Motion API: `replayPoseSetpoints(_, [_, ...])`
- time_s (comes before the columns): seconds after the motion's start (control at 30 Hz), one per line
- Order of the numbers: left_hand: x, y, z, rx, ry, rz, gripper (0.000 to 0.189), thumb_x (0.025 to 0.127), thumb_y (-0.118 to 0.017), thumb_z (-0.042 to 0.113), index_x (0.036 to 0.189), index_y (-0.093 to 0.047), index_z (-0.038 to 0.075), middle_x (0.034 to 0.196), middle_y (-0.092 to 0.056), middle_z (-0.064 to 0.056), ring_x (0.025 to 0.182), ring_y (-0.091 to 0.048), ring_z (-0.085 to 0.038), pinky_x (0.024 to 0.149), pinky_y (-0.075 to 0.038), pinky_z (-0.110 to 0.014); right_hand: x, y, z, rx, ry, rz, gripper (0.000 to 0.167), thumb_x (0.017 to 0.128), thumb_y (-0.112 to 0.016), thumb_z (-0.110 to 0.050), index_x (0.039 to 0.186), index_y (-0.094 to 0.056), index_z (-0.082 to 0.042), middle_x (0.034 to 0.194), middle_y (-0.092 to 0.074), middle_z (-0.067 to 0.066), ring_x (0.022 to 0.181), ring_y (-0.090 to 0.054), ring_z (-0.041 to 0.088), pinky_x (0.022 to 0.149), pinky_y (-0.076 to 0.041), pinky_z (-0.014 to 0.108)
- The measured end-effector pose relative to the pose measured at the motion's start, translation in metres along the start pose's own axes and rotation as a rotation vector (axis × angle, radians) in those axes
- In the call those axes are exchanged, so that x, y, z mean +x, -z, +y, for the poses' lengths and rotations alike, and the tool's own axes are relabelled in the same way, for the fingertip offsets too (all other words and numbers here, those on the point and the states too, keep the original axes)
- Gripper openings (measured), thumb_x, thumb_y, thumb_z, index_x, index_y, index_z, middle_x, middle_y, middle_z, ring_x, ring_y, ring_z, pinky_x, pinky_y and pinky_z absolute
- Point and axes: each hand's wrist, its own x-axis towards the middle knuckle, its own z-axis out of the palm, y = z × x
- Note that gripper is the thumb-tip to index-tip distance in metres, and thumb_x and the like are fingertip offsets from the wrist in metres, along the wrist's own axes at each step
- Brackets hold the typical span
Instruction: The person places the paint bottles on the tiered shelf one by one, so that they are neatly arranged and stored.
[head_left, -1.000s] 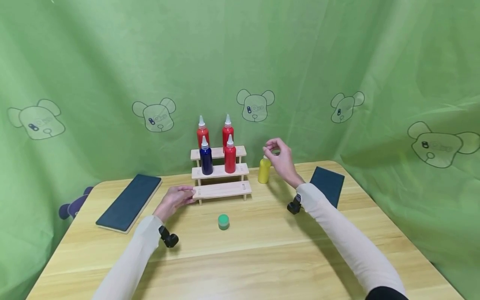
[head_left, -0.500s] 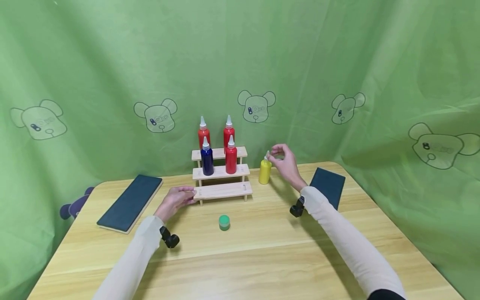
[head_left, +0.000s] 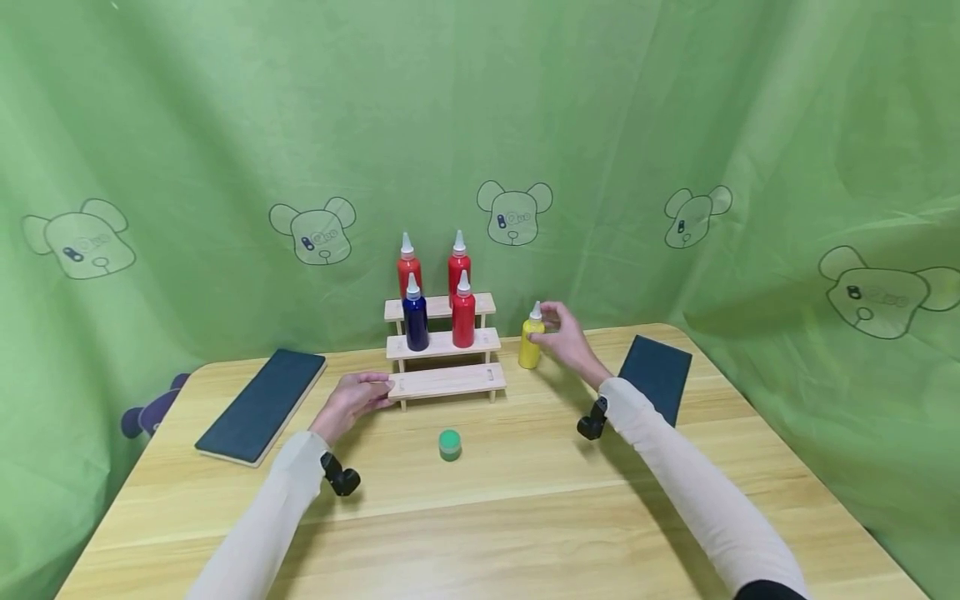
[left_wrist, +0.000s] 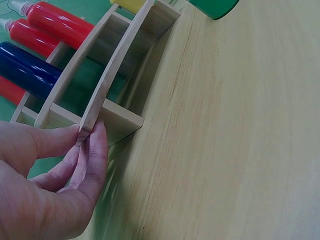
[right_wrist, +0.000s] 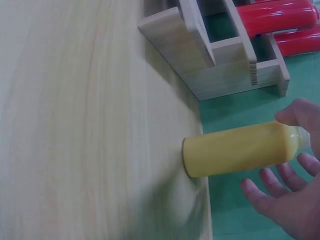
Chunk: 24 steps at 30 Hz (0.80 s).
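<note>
The left hand [head_left: 351, 404] pinches the left end of the lowest step of a three-tier wooden display rack [head_left: 442, 381], thumb on top and fingers beneath. At the rack's right, a yellow squeeze bottle [head_left: 529, 350] with a white nozzle stands upright on the table. The right hand [head_left: 567, 337] holds it near the shoulder; in the right wrist view its thumb [right_wrist: 295, 114] lies on one side and the fingers curve round the other. A dark blue squeeze bottle [head_left: 416, 323] and a red squeeze bottle [head_left: 463, 322] occupy the middle step. Two more red bottles [head_left: 459, 268] stand on the top step.
A small green-lidded jar [head_left: 450, 445] sits on the table [head_left: 480, 533] in front of the rack. Dark flat boards lie on the left [head_left: 262, 404] and right [head_left: 656, 377], the latter partly behind the right forearm. A green curtain [head_left: 420, 108] surrounds the table's back and sides.
The right hand has come down from above the yellow bottle's nozzle to its shoulder, with the thumb now across the bottle. The left hand has kept its place on the rack.
</note>
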Motion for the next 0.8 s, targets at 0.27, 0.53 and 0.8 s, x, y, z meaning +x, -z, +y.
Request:
replayPoseSetpoints(0.27, [0.000,0.000,-0.001,-0.002,-0.006,-0.004,0.041,0.101,-0.063,-0.004,0.140,-0.055,-0.014,0.114,-0.066,-0.013,0.089,-0.066,-0.012,0.092,-0.065,-0.027,-0.002,-0.007,0.011,-0.014,-0.058,-0.005,0.069,0.092,-0.075,-0.001,0.150,-0.038,0.007,0.150,-0.047,0.031,0.136,-0.049,0.049,0.121,-0.045,0.055])
replayPoseSetpoints(0.53, [0.001,0.001,0.001,-0.013,0.002,-0.001,0.041,0.101,-0.063,-0.003,0.140,-0.055,-0.013,0.112,-0.067,-0.013,0.084,-0.069,-0.011,0.087,-0.066,-0.025,-0.004,-0.012,0.014,0.017,-0.049,0.055,0.058,0.092,-0.077,-0.001,0.142,-0.049,0.009,0.140,-0.056,0.032,0.128,-0.058,0.046,0.114,-0.053,0.051])
replayPoseSetpoints(0.8, [0.001,0.001,-0.001,-0.006,-0.004,-0.009,0.041,0.101,-0.063,-0.003,0.140,-0.054,-0.013,0.112,-0.066,-0.012,0.085,-0.068,-0.011,0.089,-0.065,-0.025,-0.006,-0.009,0.006,0.285,-0.181,0.106,0.061,0.093,-0.081,-0.015,0.146,-0.054,0.000,0.133,-0.063,0.017,0.101,-0.067,0.016,0.108,-0.058,0.046])
